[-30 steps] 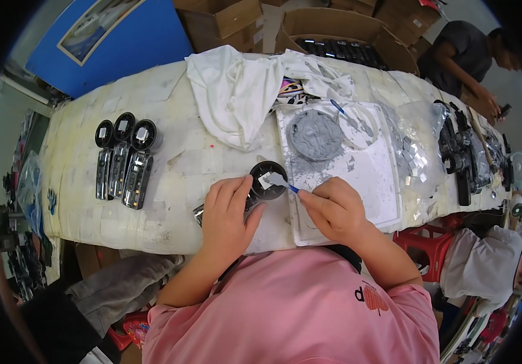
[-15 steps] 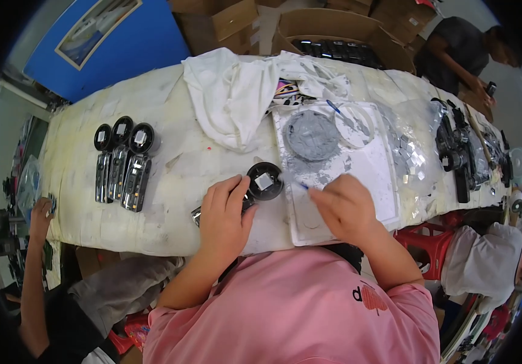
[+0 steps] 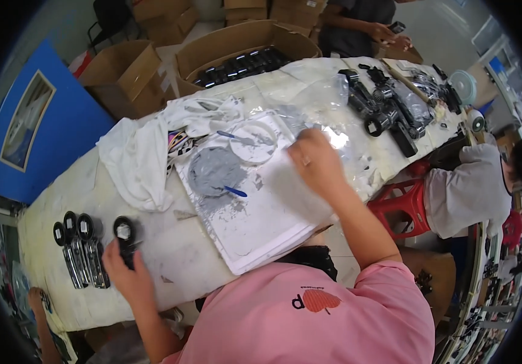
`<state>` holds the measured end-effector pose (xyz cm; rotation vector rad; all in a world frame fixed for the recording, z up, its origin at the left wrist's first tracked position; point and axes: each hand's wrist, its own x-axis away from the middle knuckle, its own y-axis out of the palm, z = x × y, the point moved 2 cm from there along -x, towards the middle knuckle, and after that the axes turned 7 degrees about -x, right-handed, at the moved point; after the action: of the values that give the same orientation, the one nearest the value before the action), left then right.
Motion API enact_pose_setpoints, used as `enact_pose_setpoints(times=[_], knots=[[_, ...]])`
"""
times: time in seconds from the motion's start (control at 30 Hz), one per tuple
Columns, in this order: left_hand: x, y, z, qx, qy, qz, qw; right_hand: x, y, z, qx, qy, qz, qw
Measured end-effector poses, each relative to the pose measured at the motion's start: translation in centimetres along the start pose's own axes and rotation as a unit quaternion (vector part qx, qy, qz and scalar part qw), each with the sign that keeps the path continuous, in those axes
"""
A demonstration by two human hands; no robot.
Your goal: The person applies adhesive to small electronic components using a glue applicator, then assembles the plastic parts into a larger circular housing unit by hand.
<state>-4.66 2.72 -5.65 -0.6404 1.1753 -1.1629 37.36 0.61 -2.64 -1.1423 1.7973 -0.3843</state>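
My left hand [image 3: 130,274] grips a black handheld device [image 3: 126,252] with a round cup-like head, its fingers and thumb on either side of the handle. A pale square with grey matter on it shows inside the head. Three similar black devices [image 3: 85,255] lie side by side just left of it. My right hand [image 3: 317,159] is over the left edge of a clear plastic bag [image 3: 343,142] of small shiny squares. Its fingers are blurred and partly turned away, so their grip is unclear. A blue-handled tool [image 3: 235,191] rests in the round patch of grey paste [image 3: 215,171].
The paste lies on a smeared white board [image 3: 255,233], with a white round lid [image 3: 253,143] holding another blue-handled spreader. White cloths [image 3: 136,161] lie beyond. Black parts [image 3: 388,109] crowd the far right. Other people work around the table; a red stool [image 3: 397,209] stands right.
The view has turned right. My left hand has carried the device left, beside the row of three. My right hand has let go of the blue-handled tool and moved over to the plastic bag.
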Motion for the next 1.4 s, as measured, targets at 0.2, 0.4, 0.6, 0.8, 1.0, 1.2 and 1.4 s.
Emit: enact_pose_setpoints(times=[0.2,0.4,0.6,0.8,1.0,1.2,1.4], knots=[[-0.7,0.4,-2.1,-0.04,-0.004,0.077,0.996,-2.0,-8.5,12.3,0.223,0.093,0.159,0.957],[-1.0,1.0,-1.7,-0.102,0.031,0.117,0.987,-2.5,-7.8,19.6,0.397,0.169,-0.035,0.902],[-0.4,1.0,-1.4,-0.091,0.005,0.116,0.989,-3.9,-8.3,19.9,0.414,0.256,-0.105,0.867],[-0.3,-1.1,0.1,0.006,0.042,0.19,0.981,-4.5,-10.2,13.8,0.29,0.252,0.069,0.921],[-0.2,-1.9,4.3,0.226,0.125,0.028,0.966,-3.3,-6.9,3.1,-0.376,0.192,0.211,0.881],[2.3,1.4,13.9,0.732,-0.003,-0.299,0.612,-0.5,0.2,-7.4,-0.54,-0.22,0.028,0.812],[0.4,0.7,14.2,0.849,-0.2,-0.316,0.373,2.1,3.0,-11.6,-0.308,-0.408,-0.041,0.858]])
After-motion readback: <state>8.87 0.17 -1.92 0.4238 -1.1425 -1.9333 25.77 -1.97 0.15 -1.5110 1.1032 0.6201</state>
